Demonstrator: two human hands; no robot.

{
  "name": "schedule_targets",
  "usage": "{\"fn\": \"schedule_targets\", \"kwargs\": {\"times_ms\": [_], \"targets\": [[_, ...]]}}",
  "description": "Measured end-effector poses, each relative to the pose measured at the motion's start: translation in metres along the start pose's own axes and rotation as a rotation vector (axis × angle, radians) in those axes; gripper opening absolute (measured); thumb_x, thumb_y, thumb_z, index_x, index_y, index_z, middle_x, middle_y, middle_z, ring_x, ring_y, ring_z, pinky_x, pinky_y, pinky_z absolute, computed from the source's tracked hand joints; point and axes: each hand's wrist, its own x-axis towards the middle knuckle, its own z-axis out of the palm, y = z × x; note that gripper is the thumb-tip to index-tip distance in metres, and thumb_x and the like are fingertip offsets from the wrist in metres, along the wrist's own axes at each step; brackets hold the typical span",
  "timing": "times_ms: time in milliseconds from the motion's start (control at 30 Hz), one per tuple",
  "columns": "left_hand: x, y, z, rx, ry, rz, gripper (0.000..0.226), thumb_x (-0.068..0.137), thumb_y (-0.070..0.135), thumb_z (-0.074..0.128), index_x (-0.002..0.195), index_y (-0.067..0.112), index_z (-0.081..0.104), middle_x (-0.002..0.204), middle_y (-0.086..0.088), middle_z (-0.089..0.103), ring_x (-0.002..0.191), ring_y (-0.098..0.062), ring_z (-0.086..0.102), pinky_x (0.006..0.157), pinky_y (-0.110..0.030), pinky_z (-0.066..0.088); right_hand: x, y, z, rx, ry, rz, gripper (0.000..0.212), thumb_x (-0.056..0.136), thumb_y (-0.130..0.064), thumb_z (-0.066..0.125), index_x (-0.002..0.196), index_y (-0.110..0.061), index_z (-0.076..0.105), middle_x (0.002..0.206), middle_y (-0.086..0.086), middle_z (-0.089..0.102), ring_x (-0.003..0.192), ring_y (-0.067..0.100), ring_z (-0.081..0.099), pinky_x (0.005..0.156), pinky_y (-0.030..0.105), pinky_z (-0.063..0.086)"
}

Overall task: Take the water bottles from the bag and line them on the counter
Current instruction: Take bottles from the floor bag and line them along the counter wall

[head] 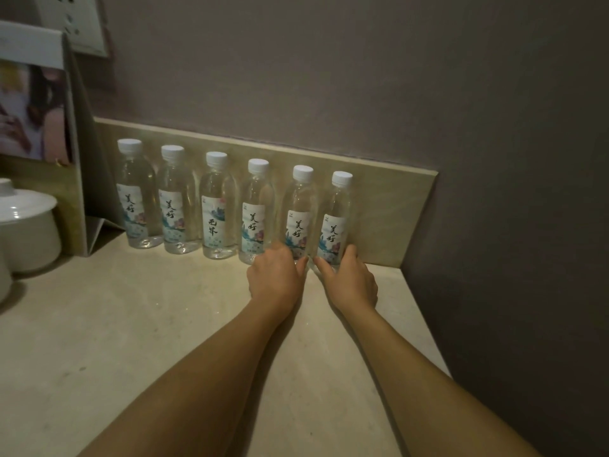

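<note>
Several clear water bottles with white caps and printed labels stand upright in a row along the beige backsplash on the counter. My left hand grips the base of the second bottle from the right. My right hand grips the base of the rightmost bottle, thumb on its left side and fingers round its right. Both bottles stand on the counter, almost touching each other. No bag is in view.
A white lidded pot stands at the left edge. A standing card with a picture leans behind it, left of the bottle row. The wall closes the counter's right side. A socket plate is at the top left.
</note>
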Motion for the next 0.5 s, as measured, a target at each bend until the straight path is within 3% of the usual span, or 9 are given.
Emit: {"fn": "schedule_targets", "kwargs": {"times_ms": [500], "targets": [[-0.0015,-0.0008,-0.0011,-0.032,0.003,0.022,0.050,0.096,0.052,0.049,0.115,0.007,0.059,0.105,-0.011,0.067,0.101,-0.030,0.065,0.075,-0.037,0.047,0.0012,0.0005,0.0008,0.005,0.001,-0.001,0.047,0.086,-0.063,0.050,0.107,-0.022,0.041,0.117,0.005,0.063,0.103,0.031,0.061,0.077,0.040,0.051]]}}
